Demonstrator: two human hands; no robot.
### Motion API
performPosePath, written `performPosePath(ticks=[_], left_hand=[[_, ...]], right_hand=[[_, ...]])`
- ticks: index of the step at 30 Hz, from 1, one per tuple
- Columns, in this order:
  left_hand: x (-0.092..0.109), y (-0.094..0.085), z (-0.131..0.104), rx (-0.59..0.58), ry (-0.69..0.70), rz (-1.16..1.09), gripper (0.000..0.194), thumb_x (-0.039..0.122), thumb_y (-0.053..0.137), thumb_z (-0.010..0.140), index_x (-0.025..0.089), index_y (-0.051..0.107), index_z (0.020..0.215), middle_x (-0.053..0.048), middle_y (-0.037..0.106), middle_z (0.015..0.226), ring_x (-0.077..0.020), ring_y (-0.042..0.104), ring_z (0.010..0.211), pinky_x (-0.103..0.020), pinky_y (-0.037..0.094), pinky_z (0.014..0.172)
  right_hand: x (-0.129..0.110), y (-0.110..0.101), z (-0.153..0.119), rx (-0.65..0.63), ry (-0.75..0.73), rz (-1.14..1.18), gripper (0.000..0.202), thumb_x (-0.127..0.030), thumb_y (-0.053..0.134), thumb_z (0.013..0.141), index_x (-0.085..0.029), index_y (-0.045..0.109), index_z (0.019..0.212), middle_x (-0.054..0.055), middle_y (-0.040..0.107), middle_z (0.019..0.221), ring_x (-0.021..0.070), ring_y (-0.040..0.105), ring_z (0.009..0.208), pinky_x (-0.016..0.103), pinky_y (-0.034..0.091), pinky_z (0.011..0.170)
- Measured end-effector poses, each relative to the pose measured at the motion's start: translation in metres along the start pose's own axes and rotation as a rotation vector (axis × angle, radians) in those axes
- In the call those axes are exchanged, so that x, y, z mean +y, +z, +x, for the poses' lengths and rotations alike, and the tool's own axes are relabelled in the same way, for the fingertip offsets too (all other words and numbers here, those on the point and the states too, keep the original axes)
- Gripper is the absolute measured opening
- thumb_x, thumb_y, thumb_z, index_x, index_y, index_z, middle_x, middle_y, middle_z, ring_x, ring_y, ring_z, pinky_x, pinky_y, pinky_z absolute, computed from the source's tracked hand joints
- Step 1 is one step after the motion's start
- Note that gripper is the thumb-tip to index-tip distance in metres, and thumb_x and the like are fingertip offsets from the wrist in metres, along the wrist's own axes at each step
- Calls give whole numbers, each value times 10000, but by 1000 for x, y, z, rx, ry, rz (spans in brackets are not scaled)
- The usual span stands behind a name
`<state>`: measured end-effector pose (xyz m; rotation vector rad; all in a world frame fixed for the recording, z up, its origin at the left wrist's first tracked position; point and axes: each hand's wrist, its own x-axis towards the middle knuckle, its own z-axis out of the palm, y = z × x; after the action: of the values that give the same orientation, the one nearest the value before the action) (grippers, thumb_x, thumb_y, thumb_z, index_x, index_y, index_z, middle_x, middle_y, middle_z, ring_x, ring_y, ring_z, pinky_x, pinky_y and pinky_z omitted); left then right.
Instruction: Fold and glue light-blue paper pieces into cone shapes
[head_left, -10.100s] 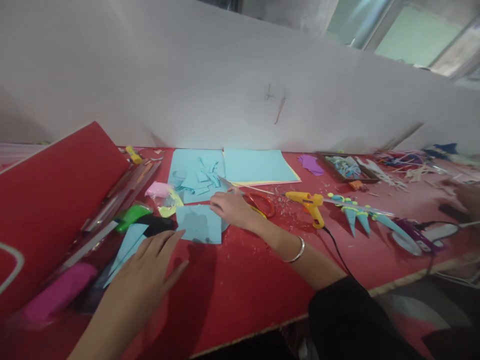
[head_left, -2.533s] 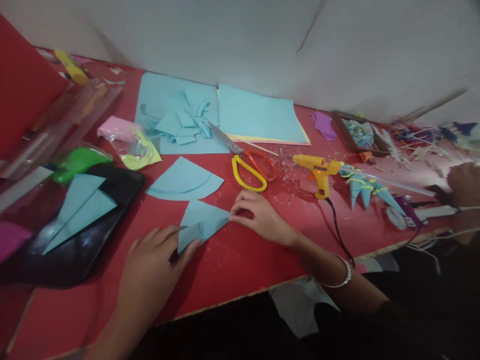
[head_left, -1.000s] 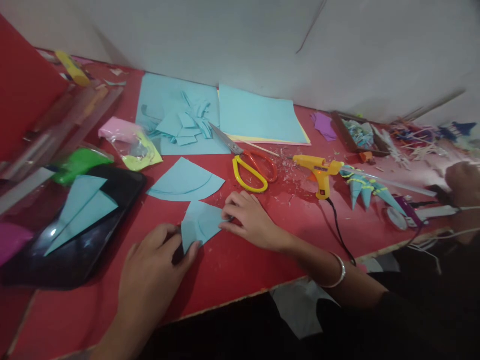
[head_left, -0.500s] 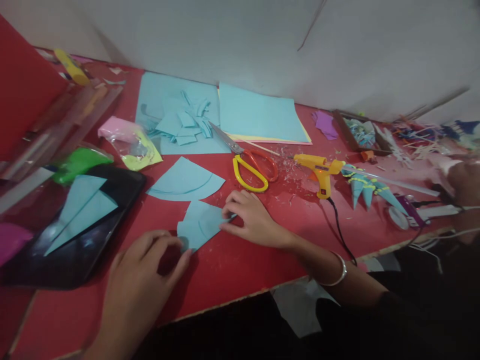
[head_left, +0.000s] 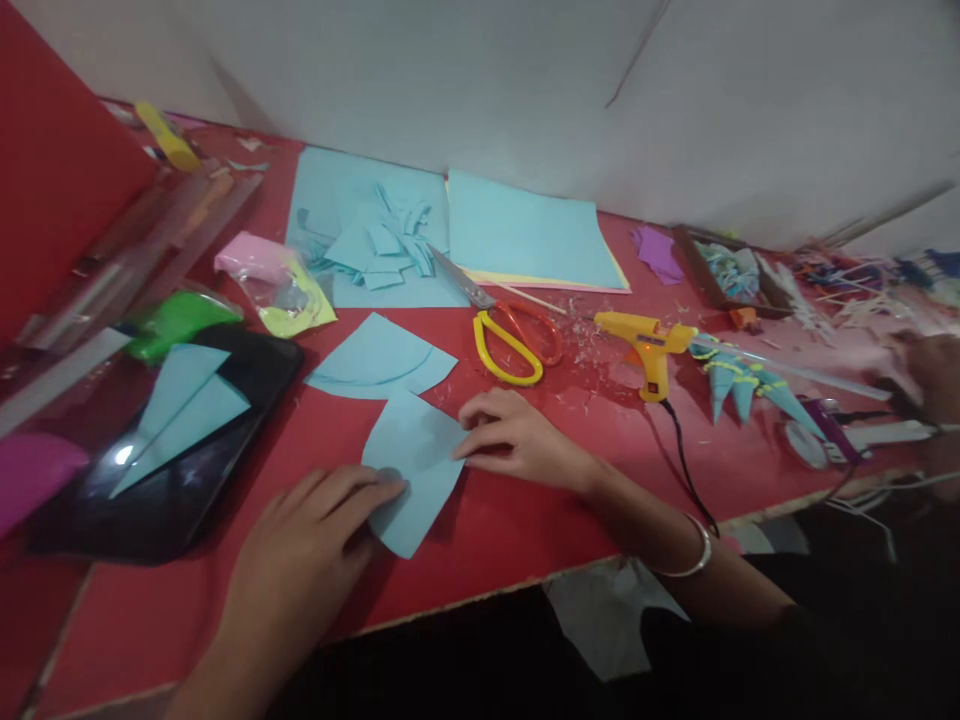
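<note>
A light blue paper piece (head_left: 412, 465) lies opened out in front of me, its edges curved. My right hand (head_left: 525, 440) pinches its right edge between thumb and fingers. At the left edge, my left hand (head_left: 319, 545) has its fingertips on the paper; the thumb is mostly hidden. Just beyond lies a fan-shaped blue paper piece (head_left: 382, 355) with a drawn curved line. Scissors (head_left: 510, 340) with one yellow and one red handle rest near my right hand, blades pointing to the paper scraps (head_left: 386, 245).
A yellow glue gun (head_left: 645, 345) stands on the red table, its cord running to the front edge. On the left, folded blue paper (head_left: 180, 410) lies on a black tablet-like slab (head_left: 247, 440). Blue sheets (head_left: 532, 230) lie by the wall. Another person's hand (head_left: 934, 370) is at far right.
The folded blue paper between my hands has opened out flat towards me. My left fingers have moved onto its left edge; my right hand stays at the right edge. The view shifts slightly.
</note>
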<state>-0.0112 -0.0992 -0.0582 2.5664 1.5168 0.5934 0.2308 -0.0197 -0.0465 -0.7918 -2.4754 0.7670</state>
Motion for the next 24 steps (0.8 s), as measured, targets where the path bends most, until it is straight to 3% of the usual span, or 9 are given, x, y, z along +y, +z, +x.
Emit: performPosePath(ticks=[5, 12, 18, 24], left_hand=[[2, -2, 6, 86, 3, -37, 208, 264, 458, 864, 238, 655, 803, -3, 692, 803, -177, 608, 710, -296, 441, 627], [10, -5, 12, 155, -86, 63, 331, 320, 402, 907, 181, 565, 654, -30, 611, 650, -152, 564, 605, -254, 429, 561], [14, -2, 13, 114, -179, 134, 311, 315, 404, 901, 180, 520, 646, -29, 575, 666, -161, 546, 597, -261, 365, 523], [19, -4, 18, -40, -300, 218, 326, 323, 385, 894, 197, 457, 603, -5, 524, 633, -156, 470, 521, -268, 283, 480]], right_hand=[[2, -2, -1, 33, 5, 58, 119, -249, 585, 834, -180, 677, 801, 55, 589, 922, 138, 543, 850, 270, 439, 770], [-4, -2, 2, 87, 146, 88, 121, -236, 585, 831, -170, 639, 745, 40, 552, 863, 130, 539, 814, 263, 441, 755], [-7, 1, 4, 119, 215, 53, 134, -232, 597, 819, -164, 596, 703, 34, 541, 852, 129, 527, 809, 257, 431, 750], [-7, 4, 5, 105, 226, 4, 145, -233, 577, 829, -167, 570, 700, 36, 532, 850, 138, 513, 809, 270, 421, 754]])
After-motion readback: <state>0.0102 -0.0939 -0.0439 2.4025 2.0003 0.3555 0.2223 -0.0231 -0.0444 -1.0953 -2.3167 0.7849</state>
